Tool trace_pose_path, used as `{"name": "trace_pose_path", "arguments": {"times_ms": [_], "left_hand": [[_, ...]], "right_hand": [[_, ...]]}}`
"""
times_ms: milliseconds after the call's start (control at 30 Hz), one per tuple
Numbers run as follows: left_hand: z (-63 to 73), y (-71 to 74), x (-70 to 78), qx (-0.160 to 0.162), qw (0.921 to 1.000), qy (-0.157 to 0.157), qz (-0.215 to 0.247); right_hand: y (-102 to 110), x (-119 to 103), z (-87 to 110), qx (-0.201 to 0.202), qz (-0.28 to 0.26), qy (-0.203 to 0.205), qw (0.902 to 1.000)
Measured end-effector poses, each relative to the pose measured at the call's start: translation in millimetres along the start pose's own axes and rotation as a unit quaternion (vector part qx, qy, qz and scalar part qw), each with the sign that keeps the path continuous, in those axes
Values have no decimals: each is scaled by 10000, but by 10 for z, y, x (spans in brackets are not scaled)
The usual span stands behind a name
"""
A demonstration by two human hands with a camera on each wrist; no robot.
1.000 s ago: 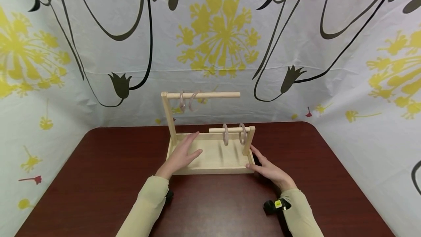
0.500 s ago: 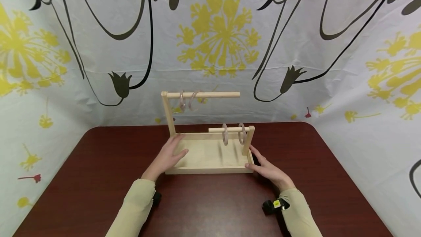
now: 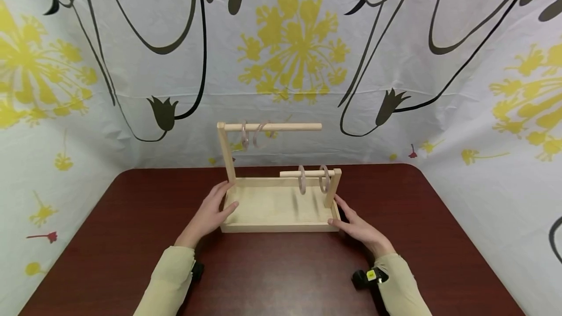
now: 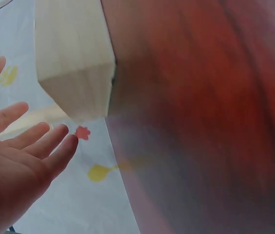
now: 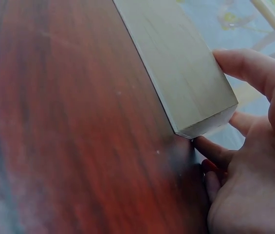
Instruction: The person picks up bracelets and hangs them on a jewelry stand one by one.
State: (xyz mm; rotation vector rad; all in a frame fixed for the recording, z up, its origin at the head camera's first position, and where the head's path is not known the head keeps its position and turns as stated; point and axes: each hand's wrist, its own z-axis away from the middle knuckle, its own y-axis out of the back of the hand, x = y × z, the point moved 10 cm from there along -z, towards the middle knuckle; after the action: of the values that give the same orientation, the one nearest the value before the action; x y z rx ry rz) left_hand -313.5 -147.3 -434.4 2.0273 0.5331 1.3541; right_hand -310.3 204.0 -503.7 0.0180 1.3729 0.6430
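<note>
A pale wooden tray (image 3: 268, 208) with two posts stands on the dark red table. Its tall left post (image 3: 226, 155) carries a rod (image 3: 290, 127) with a few pale translucent rings hanging near the post. The short right post (image 3: 332, 190) bears a lower rod (image 3: 312, 173) with two more rings. My left hand (image 3: 206, 216) is beside the tray's left end, fingers extended; in the left wrist view its fingers look spread beside the tray corner (image 4: 74, 58). My right hand (image 3: 362, 229) grips the right end, thumb on the front corner and fingers along the end wall (image 5: 210, 122).
The dark red wooden table (image 3: 281, 272) extends around the tray on all sides. A white patterned cloth (image 3: 285, 77) hangs behind it and along both sides. Black wrist cameras (image 3: 361, 278) sit under both forearms.
My left hand has moved left, from over the tray's inside to its left end. The right hand keeps its grip; the tray and rings look unmoved.
</note>
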Motion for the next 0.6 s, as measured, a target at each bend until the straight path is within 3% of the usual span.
{"name": "trace_pose_path", "arguments": {"times_ms": [267, 467, 600], "left_hand": [[83, 29, -158, -149, 9981, 258, -538], [141, 92, -223, -115, 9943, 443, -963], [169, 143, -234, -119, 9900, 456, -1332]], "right_hand": [[57, -12, 85, 203, 256, -32, 9995], [136, -140, 116, 220, 896, 505, 9945], [217, -229, 154, 345, 1605, 826, 9830]]}}
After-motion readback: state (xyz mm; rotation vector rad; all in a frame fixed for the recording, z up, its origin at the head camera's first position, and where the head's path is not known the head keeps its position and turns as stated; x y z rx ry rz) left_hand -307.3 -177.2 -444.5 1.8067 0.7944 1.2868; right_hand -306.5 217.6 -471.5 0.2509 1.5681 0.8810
